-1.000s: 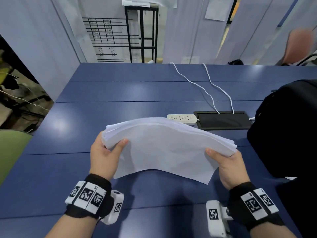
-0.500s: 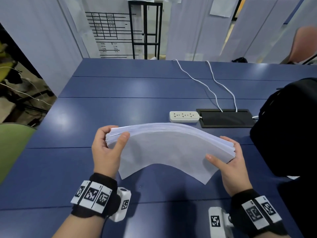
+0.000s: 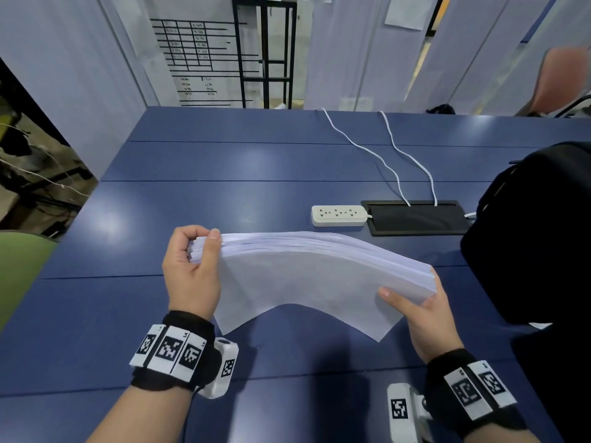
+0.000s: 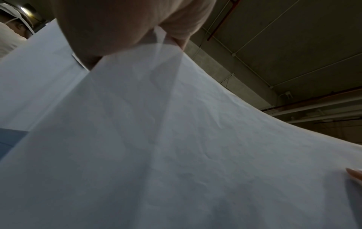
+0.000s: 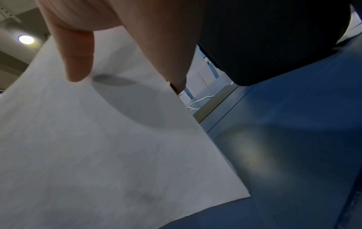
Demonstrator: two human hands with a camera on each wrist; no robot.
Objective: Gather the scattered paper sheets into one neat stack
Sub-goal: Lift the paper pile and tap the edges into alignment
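Note:
A thick stack of white paper sheets [image 3: 307,276] is held upright on its long edge above the blue table [image 3: 256,167], bowed upward in the middle. My left hand [image 3: 200,251] grips the stack's left end, thumb on the near face and fingers curled behind. My right hand [image 3: 415,298] grips the right end the same way. The left wrist view shows the near sheet [image 4: 176,139] below the thumb. In the right wrist view the thumb presses the paper [image 5: 98,139], with the stack's lower corner just over the table [image 5: 293,139].
A white power strip [image 3: 339,215] and a black flat panel [image 3: 415,219] lie beyond the stack, with two white cables [image 3: 383,161] running to the far edge. A large black bag [image 3: 537,235] stands at the right. A green chair [image 3: 22,266] sits left of the table.
The stack has been tipped up from a slanted hold onto its long edge. Both hands shifted their grip round the ends, the left fingers curling further behind the sheets.

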